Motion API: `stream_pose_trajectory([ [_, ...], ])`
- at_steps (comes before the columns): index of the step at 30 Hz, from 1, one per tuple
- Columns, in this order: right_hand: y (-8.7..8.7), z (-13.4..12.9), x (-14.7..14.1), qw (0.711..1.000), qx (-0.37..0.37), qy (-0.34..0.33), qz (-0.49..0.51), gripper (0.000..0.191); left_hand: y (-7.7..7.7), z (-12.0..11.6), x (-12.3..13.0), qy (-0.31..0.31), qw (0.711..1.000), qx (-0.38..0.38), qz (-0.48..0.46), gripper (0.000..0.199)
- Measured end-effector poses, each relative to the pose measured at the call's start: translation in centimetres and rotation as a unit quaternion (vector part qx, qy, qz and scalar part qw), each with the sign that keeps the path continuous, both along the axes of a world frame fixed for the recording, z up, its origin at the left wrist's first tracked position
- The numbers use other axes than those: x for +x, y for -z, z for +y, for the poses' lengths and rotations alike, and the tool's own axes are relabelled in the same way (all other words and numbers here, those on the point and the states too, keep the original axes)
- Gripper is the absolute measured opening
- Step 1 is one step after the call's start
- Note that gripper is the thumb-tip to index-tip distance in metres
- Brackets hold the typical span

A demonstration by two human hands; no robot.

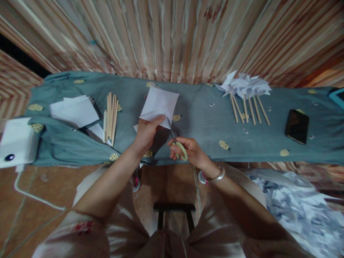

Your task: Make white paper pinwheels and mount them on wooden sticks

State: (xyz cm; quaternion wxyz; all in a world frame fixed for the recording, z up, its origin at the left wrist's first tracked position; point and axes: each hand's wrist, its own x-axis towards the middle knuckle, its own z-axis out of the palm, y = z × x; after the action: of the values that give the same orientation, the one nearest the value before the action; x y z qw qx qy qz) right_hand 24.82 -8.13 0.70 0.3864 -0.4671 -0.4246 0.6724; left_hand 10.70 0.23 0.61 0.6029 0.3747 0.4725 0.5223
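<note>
A white square of paper (pixel 160 102) is pinched at its lower edge by my left hand (pixel 147 133), thumb on top. My right hand (pixel 190 151) has its fingers through the light green handles of a pair of scissors (pixel 181 151). The scissor blades point up and left and meet the paper's lower right part, near my left thumb. Left of my hands lie a bundle of wooden sticks (pixel 111 118) and a stack of white paper sheets (pixel 75 110).
Several white paper pinwheels (pixel 248 86) on sticks lie at the table's right, beside a dark phone (pixel 297 126). A white device (pixel 17 143) with a cable sits at the left edge. A white-and-grey pile (pixel 301 208) is below right. The table (pixel 199 118) has a green cloth.
</note>
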Motion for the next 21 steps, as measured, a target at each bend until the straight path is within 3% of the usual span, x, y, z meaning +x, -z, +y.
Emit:
stream_pose_trajectory([
  [11, 0.15, -0.03, -0.04, 1.000, -0.001, 0.004, -0.010, 0.039, -0.25, 0.10, -0.24, 0.000, 0.997, 0.041, 0.066, 0.013],
  [21, 0.65, 0.00, -0.01, 1.000, -0.025, 0.013, -0.011, 0.042, 0.13, 0.41, -0.37, 0.006, 0.996, 0.069, 0.062, 0.009],
])
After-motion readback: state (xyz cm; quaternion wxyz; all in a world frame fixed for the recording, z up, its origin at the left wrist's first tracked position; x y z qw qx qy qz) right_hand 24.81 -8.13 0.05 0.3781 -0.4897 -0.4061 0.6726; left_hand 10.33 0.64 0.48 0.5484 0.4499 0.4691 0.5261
